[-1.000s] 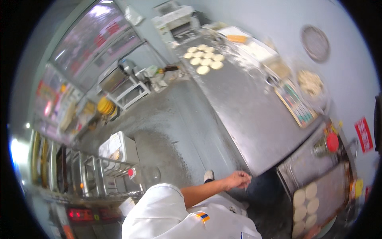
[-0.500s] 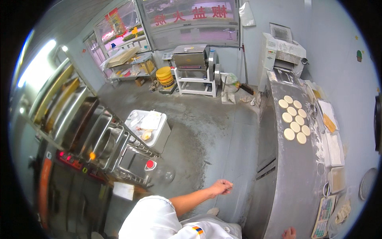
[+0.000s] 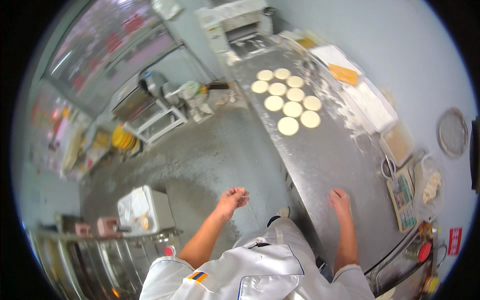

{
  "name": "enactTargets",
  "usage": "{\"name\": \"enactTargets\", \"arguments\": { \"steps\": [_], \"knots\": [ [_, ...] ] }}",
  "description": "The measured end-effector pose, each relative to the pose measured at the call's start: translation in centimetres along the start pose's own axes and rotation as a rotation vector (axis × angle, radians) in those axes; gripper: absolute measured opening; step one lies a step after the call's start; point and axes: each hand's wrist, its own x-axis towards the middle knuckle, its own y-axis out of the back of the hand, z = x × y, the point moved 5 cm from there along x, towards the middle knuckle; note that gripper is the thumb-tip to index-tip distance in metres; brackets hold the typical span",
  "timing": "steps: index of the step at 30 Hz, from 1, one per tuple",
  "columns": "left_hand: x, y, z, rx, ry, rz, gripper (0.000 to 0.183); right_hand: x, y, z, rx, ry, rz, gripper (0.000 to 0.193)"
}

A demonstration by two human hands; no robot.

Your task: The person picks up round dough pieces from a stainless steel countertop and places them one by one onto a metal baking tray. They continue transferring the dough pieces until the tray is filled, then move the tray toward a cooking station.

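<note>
My left hand [image 3: 233, 201] hangs over the floor beside the table's edge. Its fingers are curled together and I see nothing in them. Above the near part of the steel table [image 3: 320, 160] is my right hand [image 3: 340, 200], its fingers bent in and slightly blurred, with no object showing. Whether it touches the steel I cannot tell. Several flat round dough discs [image 3: 292, 109] lie in a loose cluster farther up the table, apart from both hands.
Flour, white trays [image 3: 370, 106], an orange scraper [image 3: 343, 74] and a calculator [image 3: 403, 200] line the wall side. A dough-sheeting machine [image 3: 235, 22] stands at the far end. Leftward are a white bin [image 3: 162, 212], a tray rack [image 3: 100, 260] and a mixer [image 3: 145, 100].
My view has swung right toward the table, so the dough discs appear nearer the middle. My right hand and forearm have come fully into view over the table. My left hand stays curled.
</note>
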Motion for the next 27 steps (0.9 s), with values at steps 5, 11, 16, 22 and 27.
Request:
{"name": "enactTargets", "arguments": {
  "steps": [5, 11, 16, 22, 27],
  "knots": [
    [10.1, -7.0, 7.3, 0.228, -0.058, -0.056, 0.04, 3.6, -1.5, -4.4, 0.01, -0.082, 0.03, 0.03],
    [26.8, -15.1, 13.8, 0.757, -0.334, 0.016, 0.045, 4.4, -1.8, -6.8, 0.131, -0.124, 0.135, 0.035],
    [37.2, -20.1, 16.1, 1.186, -0.411, -0.003, 0.056, 2.4, -1.8, -5.4, 0.287, -0.198, 0.321, 0.034],
    [40.0, -21.0, 16.3, 1.305, -0.429, -0.121, 0.059, 2.2, -5.6, -6.5, 0.335, -0.377, 0.441, 0.034],
    [41.6, -20.7, 16.1, 1.151, -0.171, -0.261, 0.046, 8.6, -12.6, -10.7, 0.336, -0.274, 0.357, 0.034]
  ]
}}
